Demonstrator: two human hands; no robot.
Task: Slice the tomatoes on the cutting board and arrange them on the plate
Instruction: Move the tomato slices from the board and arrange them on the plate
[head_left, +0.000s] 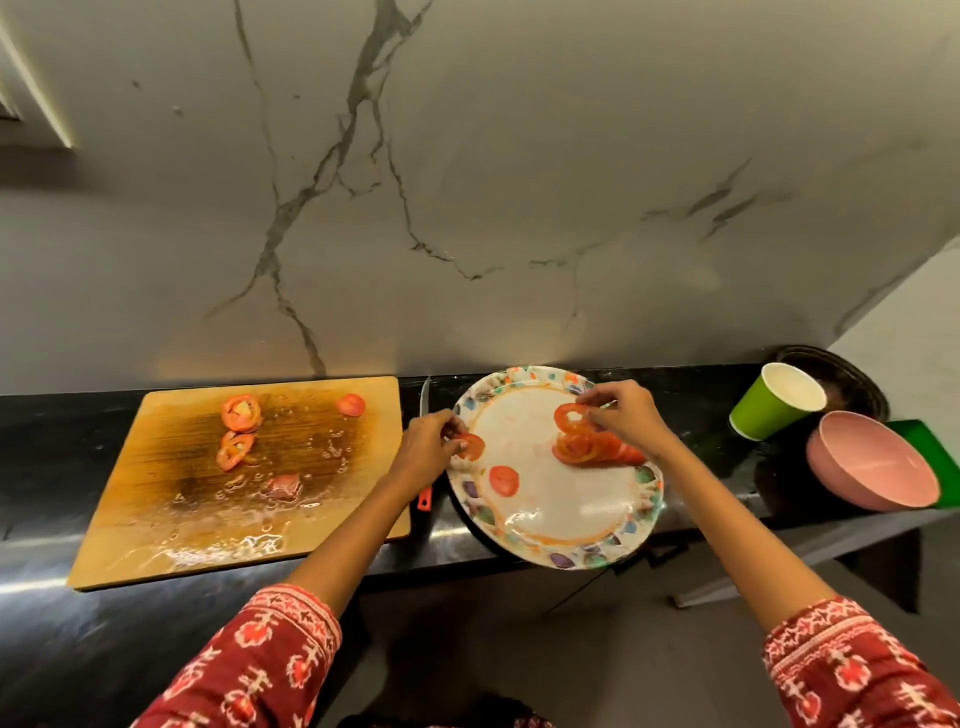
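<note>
On the black stone worktop (78, 457) a round white plate with a coloured floral rim (519, 545) sits at the centre, its near edge hanging slightly over the worktop's front. The left hand (423, 452) reaches in at the plate's 9 o'clock rim, its fingers (453, 435) pinching a round red tomato slice (471, 447) over the rim. The right hand (626, 415) is at the plate's 2 o'clock, its fingers (592, 402) pinching a ring-shaped tomato slice (570, 415) held upright above a heap of overlapping red tomato slices (592, 451) lying on the plate at 3 o'clock. One single flat tomato slice (504, 480) lies on the plate near 8 o'clock.

At 9 o'clock from the plate lies a wet rectangular wooden cutting board (156, 467), with several red tomato pieces (240, 413) scattered on its far half. Between board and plate a knife with an orange handle (425, 500) lies on the worktop, partly hidden under the left hand. At 3 o'clock from the plate stand a green paper cup (769, 405), tilted, and a pink bowl (872, 462).
</note>
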